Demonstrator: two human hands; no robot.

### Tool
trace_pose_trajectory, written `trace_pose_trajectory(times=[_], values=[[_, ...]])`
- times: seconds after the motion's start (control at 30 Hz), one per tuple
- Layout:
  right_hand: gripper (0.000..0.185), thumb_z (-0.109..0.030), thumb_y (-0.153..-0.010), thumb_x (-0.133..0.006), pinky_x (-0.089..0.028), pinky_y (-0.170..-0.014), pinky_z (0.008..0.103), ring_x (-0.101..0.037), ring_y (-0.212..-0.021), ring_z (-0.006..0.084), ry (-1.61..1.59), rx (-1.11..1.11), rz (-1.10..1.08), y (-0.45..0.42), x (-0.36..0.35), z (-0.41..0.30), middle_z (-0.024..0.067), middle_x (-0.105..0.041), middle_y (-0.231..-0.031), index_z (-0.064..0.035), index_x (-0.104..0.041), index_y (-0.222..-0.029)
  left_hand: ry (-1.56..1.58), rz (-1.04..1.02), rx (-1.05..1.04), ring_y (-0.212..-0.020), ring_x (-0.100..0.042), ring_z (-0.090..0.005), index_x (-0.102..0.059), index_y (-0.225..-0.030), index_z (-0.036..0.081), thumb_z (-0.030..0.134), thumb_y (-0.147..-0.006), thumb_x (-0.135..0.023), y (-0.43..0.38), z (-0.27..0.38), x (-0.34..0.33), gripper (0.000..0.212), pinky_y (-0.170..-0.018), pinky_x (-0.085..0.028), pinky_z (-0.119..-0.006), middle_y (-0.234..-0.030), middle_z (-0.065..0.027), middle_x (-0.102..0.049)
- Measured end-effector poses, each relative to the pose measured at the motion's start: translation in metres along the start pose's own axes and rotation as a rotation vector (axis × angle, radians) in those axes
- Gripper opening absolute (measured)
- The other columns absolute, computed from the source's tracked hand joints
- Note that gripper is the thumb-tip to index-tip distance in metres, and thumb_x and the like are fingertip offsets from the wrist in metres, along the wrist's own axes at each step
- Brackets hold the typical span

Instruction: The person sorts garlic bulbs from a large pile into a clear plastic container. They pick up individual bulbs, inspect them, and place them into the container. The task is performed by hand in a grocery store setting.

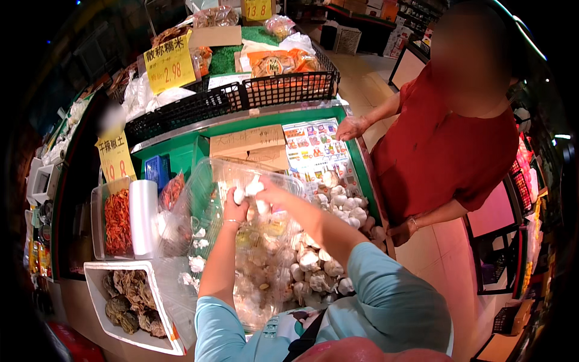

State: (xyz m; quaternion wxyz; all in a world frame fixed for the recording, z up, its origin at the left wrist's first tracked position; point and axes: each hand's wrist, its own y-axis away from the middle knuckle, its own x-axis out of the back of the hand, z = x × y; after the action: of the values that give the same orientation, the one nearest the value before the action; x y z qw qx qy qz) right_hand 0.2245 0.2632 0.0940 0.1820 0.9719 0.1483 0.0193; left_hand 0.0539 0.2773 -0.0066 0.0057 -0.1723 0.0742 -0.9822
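Observation:
My left hand (236, 210) grips a white garlic bulb (239, 195) above a large clear plastic tub (212, 164). Close beside it, my right hand (273, 193) has its fingers on another garlic bulb (254, 185). A further pale bulb (262, 207) shows just below the right hand; whether the hand holds it I cannot tell. Under my forearms more garlic is seen blurred through the clear plastic. To the right of the tub lies a heap of loose garlic bulbs (312, 262) in the green-lined display bin.
A person in a red top (443, 140) stands at the bin's right edge. Dried red chillies (118, 221), a plastic-bag roll (144, 219) and a white foam box (149, 307) of dark, wrinkled produce sit left. Cardboard (248, 141) and a printed flyer (312, 145) lie beyond my hands.

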Motion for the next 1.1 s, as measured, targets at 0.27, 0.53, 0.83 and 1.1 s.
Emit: trace_pose_trajectory(times=[0.27,0.53,0.83,1.1], values=[[0.045,-0.007,-0.067,-0.053,-0.043,-0.064,0.0242,-0.052,-0.076,0.0155,0.107,0.260,0.259,0.084,0.171,0.036,0.0035,-0.052,-0.089,-0.0099,-0.043,-0.111,-0.018,-0.400,-0.224,-0.088,-0.052,-0.0353,-0.038,-0.118,0.017,0.024,-0.068,-0.060,0.041,0.162,-0.072,0.056,-0.076,-0.044,-0.038,-0.107,-0.0205,-0.045],[0.054,-0.010,-0.066,-0.055,-0.042,-0.070,0.0285,-0.053,-0.081,0.0201,0.500,0.049,0.441,0.156,0.169,0.055,0.0102,-0.056,-0.091,-0.0093,-0.042,-0.118,-0.969,-0.770,-0.155,-0.087,-0.055,-0.0337,-0.042,-0.117,0.019,0.028,-0.076,-0.050,0.086,0.162,-0.146,0.042,-0.075,-0.045,-0.038,-0.117,-0.0195,-0.040],[0.051,-0.013,-0.069,-0.054,-0.043,-0.076,0.0411,-0.052,-0.089,0.0348,1.280,0.210,0.269,0.104,0.129,0.063,0.0170,-0.048,-0.105,-0.0235,-0.041,-0.117,-0.783,-0.605,-0.173,-0.090,-0.053,-0.0376,-0.041,-0.117,0.012,0.028,-0.076,-0.051,0.115,0.165,-0.117,0.045,-0.079,-0.043,-0.041,-0.124,-0.0229,-0.030],[0.052,-0.014,-0.069,-0.057,-0.040,-0.083,0.0412,-0.043,-0.106,0.0318,1.196,-0.075,0.328,0.107,0.121,0.058,0.0132,-0.037,-0.120,-0.0256,-0.043,-0.117,-0.660,-0.732,-0.112,-0.103,-0.047,-0.0351,-0.041,-0.119,0.009,0.028,-0.076,-0.055,0.175,0.223,-0.030,0.049,-0.087,-0.040,-0.035,-0.124,-0.0219,-0.035]])
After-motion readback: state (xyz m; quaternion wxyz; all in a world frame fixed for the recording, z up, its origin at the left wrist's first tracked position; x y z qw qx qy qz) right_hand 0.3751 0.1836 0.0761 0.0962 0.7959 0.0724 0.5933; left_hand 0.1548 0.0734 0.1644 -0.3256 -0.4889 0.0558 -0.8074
